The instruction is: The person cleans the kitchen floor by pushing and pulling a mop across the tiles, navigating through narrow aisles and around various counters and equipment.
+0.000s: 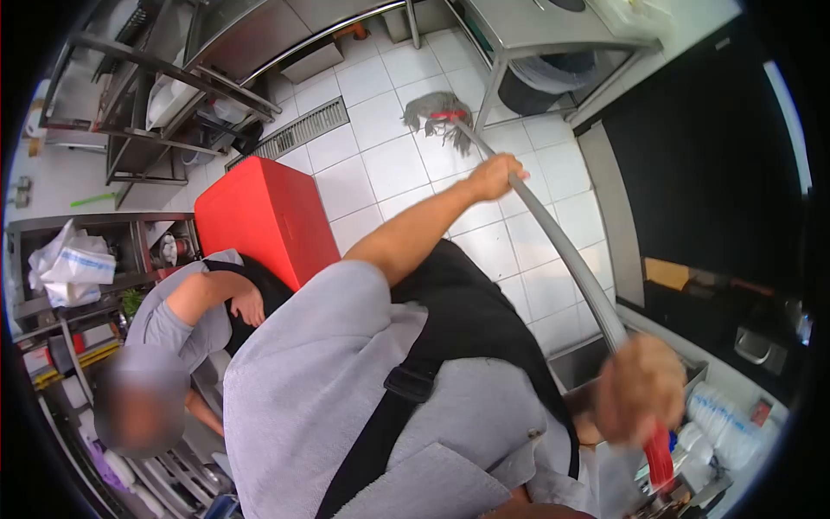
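A mop with a long grey handle (566, 246) slants across the view. Its grey string head (430, 112), with a red clamp, lies on the white tiled floor (389, 169) near a steel table. My left hand (495, 177) is wrapped round the handle's lower part, at the end of my outstretched arm. Near the red-tipped upper end, my right hand (641, 389) is closed round the handle, somewhat blurred.
A co-worker (186, 303) in a grey shirt is at the left, beside a red box (268, 216). A floor drain (298, 130), steel racks (130, 130), a steel table (527, 30) and a dark bin (523, 91) surround the floor. A black-fronted unit (692, 173) stands right.
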### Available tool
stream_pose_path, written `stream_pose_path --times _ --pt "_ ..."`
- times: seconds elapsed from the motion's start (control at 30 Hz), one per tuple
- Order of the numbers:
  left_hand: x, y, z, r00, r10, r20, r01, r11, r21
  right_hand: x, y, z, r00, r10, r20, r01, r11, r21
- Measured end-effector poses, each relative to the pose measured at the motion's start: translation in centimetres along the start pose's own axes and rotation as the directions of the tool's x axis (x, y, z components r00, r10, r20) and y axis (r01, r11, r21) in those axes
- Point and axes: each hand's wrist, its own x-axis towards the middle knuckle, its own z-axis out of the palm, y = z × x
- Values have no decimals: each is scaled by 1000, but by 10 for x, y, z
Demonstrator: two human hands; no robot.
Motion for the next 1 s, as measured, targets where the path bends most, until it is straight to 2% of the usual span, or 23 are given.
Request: stream_pose_path --times 0.03,0.1,0.17,0.23,0.3,0.33,0.37,0.4,0.47,0.5,0.53,0.57,0.6,0.63,0.67,0.7,0.73,0.77,0.83,0.87,0.93,0.97,1.0 --pt "20 -45 -8 996 34 -84 -30 998 48 13 25 25 997 38 71 -32 996 -78" --pt "54 -144 -28 955 -296 23 275 911 308 42 74 74 971 113 211 -60 968 -243" --pt "75 -173 -64 875 -484 -6 466 838 286 50 149 115 969 -38 245 54 997 -58" --pt "86 -180 -84 901 -432 37 356 785 507 44 181 138 975 125 183 -107 989 -103" --pt "90 -184 -98 909 -398 123 252 760 599 39 171 139 962 204 183 -169 967 -192" --pt "85 -182 -99 901 -382 207 199 786 586 33 156 133 954 262 145 -218 940 -263" --pt "90 -179 -97 871 -352 343 112 822 559 29 140 124 947 305 101 -257 909 -328" --pt "95 -176 -95 824 -314 471 34 858 512 24 120 108 948 316 21 -296 907 -299" --pt "103 -161 -73 600 -213 771 -116 931 347 10 70 70 937 292 -192 -337 901 -272" --pt "90 -136 -57 617 -97 781 -184 947 263 9 43 45 952 207 -225 -246 956 -161" --pt "75 -105 -44 575 -46 817 -188 964 187 7 15 11 973 179 -149 -186 982 -41" --pt "61 -86 -20 499 138 856 -242 970 -16 15 -15 8 982 11 -188 -56 971 -234" --pt "44 -53 -9 465 296 834 -203 953 -224 24 -50 -2 992 89 -93 -87 996 34" --pt "25 -18 -2 457 406 791 -193 914 -357 32 -86 -12 986 166 4 -160 944 289" --pt "5 12 7 393 436 810 4 880 -475 49 -108 1 960 206 191 -279 614 739" --pt "-6 51 -8 321 411 853 181 857 -482 57 -118 17 972 -217 -95 229 961 155" --pt "-23 71 -3 345 474 810 70 848 -526 48 -151 -6 972 -234 -3 234 971 44" --pt "-31 80 2 367 533 763 -41 828 -559 54 -150 -2 964 -265 27 260 957 129" --pt "-30 86 -27 476 433 766 4 869 -494 71 -138 17 941 -327 85 288 909 303" --pt "-32 87 -39 526 381 760 36 883 -467 75 -125 23 917 -396 48 353 862 362" --pt "-37 64 -52 581 339 740 -65 925 -374 71 -106 34 911 -408 64 337 825 454" --pt "-40 49 -58 612 322 722 -108 939 -326 71 -96 37 909 -410 79 321 806 498" --pt "-43 30 -68 675 228 702 -49 963 -265 75 -78 37 909 -379 173 193 751 632"
